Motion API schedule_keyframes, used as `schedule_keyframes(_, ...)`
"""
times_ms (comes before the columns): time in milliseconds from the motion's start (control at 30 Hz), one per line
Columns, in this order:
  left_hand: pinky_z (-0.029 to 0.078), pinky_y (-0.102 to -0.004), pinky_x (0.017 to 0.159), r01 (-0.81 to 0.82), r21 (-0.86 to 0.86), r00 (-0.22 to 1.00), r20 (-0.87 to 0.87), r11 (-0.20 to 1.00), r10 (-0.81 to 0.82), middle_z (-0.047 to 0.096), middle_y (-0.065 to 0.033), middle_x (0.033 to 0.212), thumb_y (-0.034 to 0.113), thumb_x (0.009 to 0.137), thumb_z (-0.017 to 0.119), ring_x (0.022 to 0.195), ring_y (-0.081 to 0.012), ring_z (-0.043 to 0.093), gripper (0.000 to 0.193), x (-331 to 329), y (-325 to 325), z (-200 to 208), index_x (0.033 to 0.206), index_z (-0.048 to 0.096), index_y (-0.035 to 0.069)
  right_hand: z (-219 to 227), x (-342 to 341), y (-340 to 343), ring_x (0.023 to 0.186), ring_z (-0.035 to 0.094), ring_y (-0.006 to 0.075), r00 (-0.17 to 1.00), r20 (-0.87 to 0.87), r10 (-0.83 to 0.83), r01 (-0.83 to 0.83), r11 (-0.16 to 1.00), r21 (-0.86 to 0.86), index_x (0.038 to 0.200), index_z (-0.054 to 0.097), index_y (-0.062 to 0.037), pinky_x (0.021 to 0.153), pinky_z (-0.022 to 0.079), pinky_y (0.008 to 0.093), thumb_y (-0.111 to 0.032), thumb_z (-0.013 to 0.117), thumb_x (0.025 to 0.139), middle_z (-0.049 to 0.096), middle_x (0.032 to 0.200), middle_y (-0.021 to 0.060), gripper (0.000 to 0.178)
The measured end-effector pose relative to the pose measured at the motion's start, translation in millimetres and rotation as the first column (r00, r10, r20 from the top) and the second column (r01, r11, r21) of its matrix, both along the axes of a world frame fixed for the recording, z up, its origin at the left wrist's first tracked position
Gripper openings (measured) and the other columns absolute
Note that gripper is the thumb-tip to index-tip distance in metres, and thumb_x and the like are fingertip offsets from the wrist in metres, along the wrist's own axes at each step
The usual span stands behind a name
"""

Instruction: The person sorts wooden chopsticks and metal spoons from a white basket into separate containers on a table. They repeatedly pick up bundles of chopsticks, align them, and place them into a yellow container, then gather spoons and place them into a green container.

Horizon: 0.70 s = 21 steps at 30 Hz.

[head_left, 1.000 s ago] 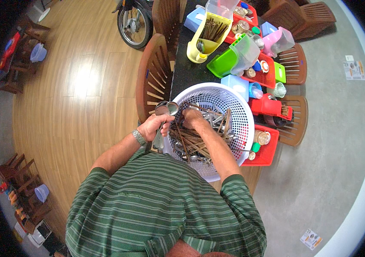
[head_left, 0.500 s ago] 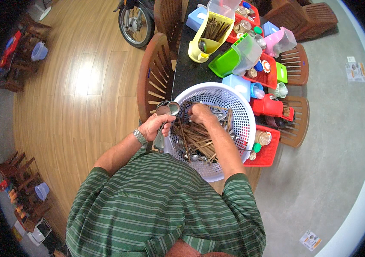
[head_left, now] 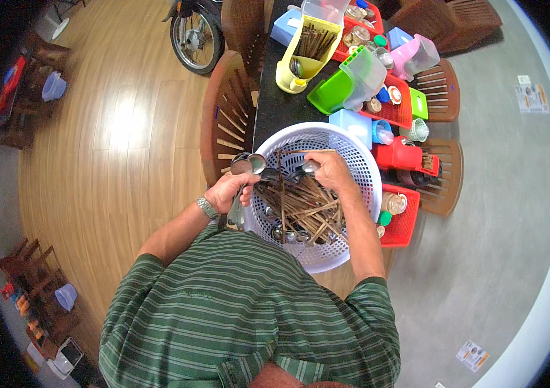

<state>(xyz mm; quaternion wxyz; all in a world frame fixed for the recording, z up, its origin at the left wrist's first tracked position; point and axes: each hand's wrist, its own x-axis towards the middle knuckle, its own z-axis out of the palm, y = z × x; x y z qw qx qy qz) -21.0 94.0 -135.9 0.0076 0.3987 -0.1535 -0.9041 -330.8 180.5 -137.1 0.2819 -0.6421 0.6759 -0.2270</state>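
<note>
My left hand (head_left: 226, 193) is closed around the handles of a bunch of metal spoons (head_left: 257, 163), their bowls up, at the left rim of a white perforated plastic basket (head_left: 360, 152). In the basket lies a tangled heap of brown chopsticks (head_left: 307, 202) with more metal spoons among them. Over the far right part of the heap, my right hand (head_left: 331, 171) is closed on a single spoon (head_left: 310, 166), whose bowl sticks out to the left of the fingers. A chopstick lies across the basket just beyond that hand; whether the fingers touch it I cannot tell.
Beyond the basket on the black table (head_left: 274, 107) stand a yellow cutlery holder (head_left: 285, 76) with chopsticks, a green holder (head_left: 330, 96), and red trays (head_left: 399, 223) with jars. Brown chairs (head_left: 226, 107) flank the table. A motorcycle wheel (head_left: 196, 40) shows at the far left.
My right hand has come up out of the heap and moved right, now with a spoon showing in it. My left hand still holds its bunch of spoons.
</note>
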Motion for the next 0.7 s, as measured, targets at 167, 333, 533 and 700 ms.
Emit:
schedule_keyframes(167,0.039,-0.0286,0.05,0.023,-0.108,0.999,0.035,0.994,-0.019,0.047,0.0033,0.06,0.027,0.097,0.07,0.05,-0.01,0.043,0.033,-4,1,4,0.073,0.051,0.014,31,-11,-2,0.089,0.071,0.0378,0.99,-0.055,-0.133,0.131,0.991,-0.033,0.106,0.076,-0.0112,0.077,0.055,0.0451,-0.003,0.064,0.072,0.074,0.097,0.0205,0.037)
schedule_keyframes(333,0.039,-0.0275,0.05,0.018,-0.283,0.999,0.052,0.959,-0.003,0.048,0.0038,0.065,0.028,0.098,0.07,0.054,-0.0093,0.044,0.03,-20,3,24,0.08,0.052,0.013,51,-25,-3,0.084,0.074,0.0229,0.955,0.08,-0.284,0.287,0.958,-0.024,0.111,0.075,-0.007,0.078,0.054,0.0321,0.001,0.066,0.077,0.076,0.094,0.017,0.036)
schedule_keyframes(533,0.041,-0.0263,0.054,0.036,-0.559,0.999,0.026,0.829,-0.026,0.055,0.0021,0.072,0.034,0.099,0.069,0.06,-0.0093,0.048,0.028,-61,-25,42,0.087,0.059,0.01,69,-42,11,0.086,0.071,0.0126,0.923,0.184,-0.338,0.349,0.937,-0.027,0.109,0.074,-0.0025,0.079,0.054,0.0294,-0.002,0.076,0.084,0.078,0.092,0.0104,0.026)
schedule_keyframes(700,0.039,-0.023,0.057,0.066,-0.562,0.974,-0.142,0.824,-0.175,0.06,0.0031,0.085,0.035,0.09,0.081,0.067,-0.0061,0.047,0.034,-105,-38,40,0.1,0.063,0.008,77,-37,17,0.097,0.066,0.0117,0.881,0.312,-0.354,0.302,0.931,0.205,0.11,0.074,0.0009,0.087,0.052,0.0308,-0.003,0.074,0.087,0.076,0.102,0.0058,0.024)
